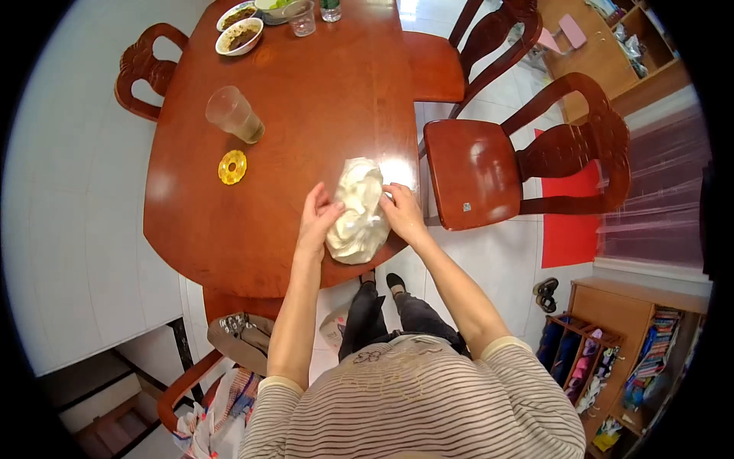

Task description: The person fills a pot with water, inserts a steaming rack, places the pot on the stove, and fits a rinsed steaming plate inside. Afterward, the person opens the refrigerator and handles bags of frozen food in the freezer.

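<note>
A crinkled clear plastic bag [358, 218] of pale cream-coloured pieces is between my hands, at the near right edge of the wooden table. What the pieces are, I cannot make out. My left hand [316, 220] is at the bag's left side, its thumb against the plastic and its other fingers raised and apart. On the other side, my right hand [403, 212] has its fingers closed on the bag's upper right edge, with the fingertips partly hidden.
A clear plastic cup [229, 111] with some liquid leans beside a yellow ring-shaped coaster [232, 167] on the table [306, 99]. Bowls of food [239, 37] and a glass [303, 19] stand at the far end. Wooden chairs [470, 172] line the right side.
</note>
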Motion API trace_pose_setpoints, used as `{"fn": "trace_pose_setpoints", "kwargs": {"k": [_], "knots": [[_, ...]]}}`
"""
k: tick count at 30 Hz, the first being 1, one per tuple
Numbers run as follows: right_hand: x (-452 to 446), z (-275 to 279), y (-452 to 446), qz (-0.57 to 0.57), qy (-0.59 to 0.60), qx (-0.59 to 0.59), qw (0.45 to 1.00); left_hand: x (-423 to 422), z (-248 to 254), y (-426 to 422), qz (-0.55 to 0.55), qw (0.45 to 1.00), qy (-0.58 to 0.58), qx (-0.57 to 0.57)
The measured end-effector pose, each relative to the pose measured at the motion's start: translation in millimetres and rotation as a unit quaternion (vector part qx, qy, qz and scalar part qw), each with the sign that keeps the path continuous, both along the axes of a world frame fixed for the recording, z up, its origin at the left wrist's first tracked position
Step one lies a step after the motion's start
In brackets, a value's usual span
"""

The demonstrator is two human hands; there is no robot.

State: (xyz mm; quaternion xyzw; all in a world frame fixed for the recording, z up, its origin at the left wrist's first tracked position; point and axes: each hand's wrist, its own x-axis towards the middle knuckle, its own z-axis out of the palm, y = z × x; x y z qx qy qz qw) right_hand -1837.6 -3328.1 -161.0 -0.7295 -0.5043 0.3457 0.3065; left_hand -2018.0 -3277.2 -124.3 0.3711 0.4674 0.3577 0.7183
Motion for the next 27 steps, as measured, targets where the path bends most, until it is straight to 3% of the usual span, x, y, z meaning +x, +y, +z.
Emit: {"fn": "trace_pose_setpoints", "kwargs": {"k": [2,3,7,10,14,15,18,21,24,25,27], "knots": [[-3,2,0,-0.064,0.301,0.021,0.951,-2,-15,4,-0.018,0.994,-0.076,-0.077],[-7,-4,5,-0.049,0.338,0.038,0.939,-1,-12,3,-0.039,0.992,-0.089,-0.083],[-17,0,-8,-0.017,0.077,0.063,0.995,-2,-23,2,-0.043,0.964,-0.208,-0.158],[-9,40,-25,-0.005,-0.010,0.049,0.999,-3,-43,-3,-0.060,0.928,-0.286,-0.233],[23,85,-81,0.003,-0.114,0.121,0.986,28,-26,-30,-0.100,0.882,-0.352,-0.296],[23,101,-97,-0.027,-0.211,0.146,0.966,41,-20,-39,-0.125,0.872,-0.366,-0.301],[35,129,-153,-0.097,-0.327,0.181,0.923,89,-5,-75,-0.201,0.839,-0.395,-0.317],[59,148,-230,-0.124,-0.380,0.169,0.901,150,16,-140,-0.283,0.822,-0.359,-0.340],[84,155,-333,-0.183,-0.413,0.137,0.882,206,20,-228,-0.393,0.758,-0.329,-0.404],[91,154,-371,-0.203,-0.423,0.125,0.874,224,23,-265,-0.444,0.714,-0.331,-0.428],[98,151,-456,-0.249,-0.433,0.094,0.861,246,17,-350,-0.490,0.718,-0.255,-0.424]]}}
